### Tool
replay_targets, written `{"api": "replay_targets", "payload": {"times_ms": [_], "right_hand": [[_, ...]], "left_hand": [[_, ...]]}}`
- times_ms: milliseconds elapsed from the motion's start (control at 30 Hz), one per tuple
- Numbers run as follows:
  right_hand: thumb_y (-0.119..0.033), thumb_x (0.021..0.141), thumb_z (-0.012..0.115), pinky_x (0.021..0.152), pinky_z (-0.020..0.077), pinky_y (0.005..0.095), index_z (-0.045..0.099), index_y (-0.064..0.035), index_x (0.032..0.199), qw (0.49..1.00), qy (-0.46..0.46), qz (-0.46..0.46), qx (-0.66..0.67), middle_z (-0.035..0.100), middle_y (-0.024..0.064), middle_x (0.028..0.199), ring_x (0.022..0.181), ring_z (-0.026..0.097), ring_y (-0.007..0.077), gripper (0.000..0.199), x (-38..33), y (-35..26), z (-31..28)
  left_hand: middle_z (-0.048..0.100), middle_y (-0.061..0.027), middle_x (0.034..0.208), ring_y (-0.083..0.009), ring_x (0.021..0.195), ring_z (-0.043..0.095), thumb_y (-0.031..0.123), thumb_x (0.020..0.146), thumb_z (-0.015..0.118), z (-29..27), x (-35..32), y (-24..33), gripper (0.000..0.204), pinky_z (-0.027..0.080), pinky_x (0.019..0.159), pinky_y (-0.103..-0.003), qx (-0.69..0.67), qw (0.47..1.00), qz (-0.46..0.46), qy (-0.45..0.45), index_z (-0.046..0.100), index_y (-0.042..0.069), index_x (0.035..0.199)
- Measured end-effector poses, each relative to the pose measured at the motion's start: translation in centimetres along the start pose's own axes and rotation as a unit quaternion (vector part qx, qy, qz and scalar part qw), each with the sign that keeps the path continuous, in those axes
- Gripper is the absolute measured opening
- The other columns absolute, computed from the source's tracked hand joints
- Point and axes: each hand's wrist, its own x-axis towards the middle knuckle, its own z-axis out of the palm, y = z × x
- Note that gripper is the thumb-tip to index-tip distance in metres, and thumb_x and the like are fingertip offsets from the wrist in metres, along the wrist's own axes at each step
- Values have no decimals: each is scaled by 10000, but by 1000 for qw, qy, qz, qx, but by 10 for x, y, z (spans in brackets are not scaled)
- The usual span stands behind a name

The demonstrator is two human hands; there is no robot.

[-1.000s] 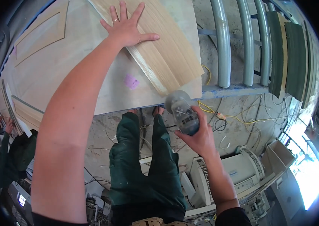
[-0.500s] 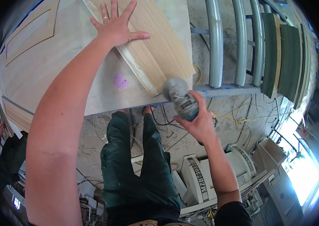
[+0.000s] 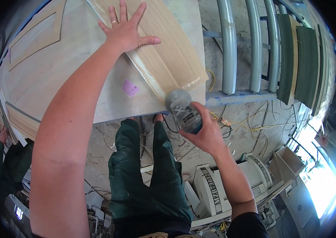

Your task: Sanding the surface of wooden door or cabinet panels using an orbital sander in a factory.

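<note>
My left hand (image 3: 125,32) lies flat with fingers spread on a light wood panel (image 3: 168,51), near its left edge. In my right hand (image 3: 205,133) is a grey handheld power sander (image 3: 184,109), its body gripped between thumb and fingers. Its round head meets the panel's near left corner, by the table's front edge. Pale scuffed strips run along the panel's left edge and its near end. Beneath the panel is a pale work table (image 3: 112,97), with a pink paper label (image 3: 130,88) left of the panel.
Grey metal rollers (image 3: 228,51) stand right of the table, with stacked dark green boards (image 3: 309,63) beyond. Yellow cables (image 3: 251,126) trail over the floor. A white machine (image 3: 215,190) is at the lower right. Another person's hands (image 3: 2,134) show at far left, near stacked panels.
The sander has moved left and slightly nearer along the panel's near end, uncovering a pale scuffed strip there. My left hand stays on the panel.
</note>
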Motion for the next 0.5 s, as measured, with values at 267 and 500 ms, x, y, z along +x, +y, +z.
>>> {"api": "replay_targets", "payload": {"times_ms": [267,500], "right_hand": [[-233,743,953,1025,559,500,423,-151,1520,999,21,47,-3,668,205,1359,1218,676,454,944,9,2,-18],[-214,747,943,1100,487,440,412,-138,1550,987,130,79,44,605,181,1412,1280,631,331,965,20,24,-49]], "left_hand": [[-40,-214,1785,-517,1617,-88,973,605,693,-1,0,-1,1369,22,1179,-833,-9,1000,0,-5,67,452,1706],[-41,-210,1786,-515,1617,-93,978,604,688,-1,-1,-3,1368,17,1180,-832,0,1000,5,1,72,452,1706]]}}
